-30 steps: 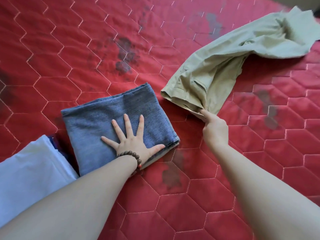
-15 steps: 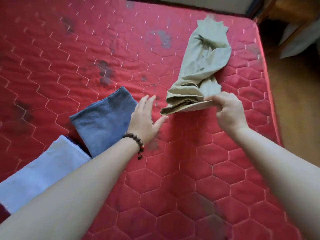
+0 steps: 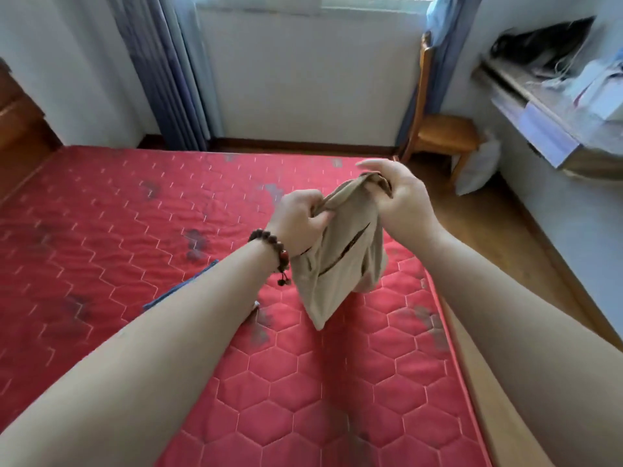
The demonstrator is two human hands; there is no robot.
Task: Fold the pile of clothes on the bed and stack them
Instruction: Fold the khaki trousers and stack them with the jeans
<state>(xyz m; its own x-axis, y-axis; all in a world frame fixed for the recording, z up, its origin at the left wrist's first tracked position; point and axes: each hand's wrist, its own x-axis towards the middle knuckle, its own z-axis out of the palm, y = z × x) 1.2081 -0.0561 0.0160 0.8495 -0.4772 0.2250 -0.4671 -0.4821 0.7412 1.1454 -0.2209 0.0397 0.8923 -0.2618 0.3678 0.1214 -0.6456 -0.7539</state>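
Lifted off the quilted red mattress [image 3: 135, 230] since a moment ago, the soft khaki garment [image 3: 340, 264] hangs bunched, perhaps trousers, gripped by left hand [image 3: 298, 219] and right hand [image 3: 401, 197].

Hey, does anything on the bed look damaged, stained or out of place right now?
Yes: the red mattress has several dark, smudgy blotches, like stains or wear. The khaki garment is not amiss; the left hand and right hand hold it up.
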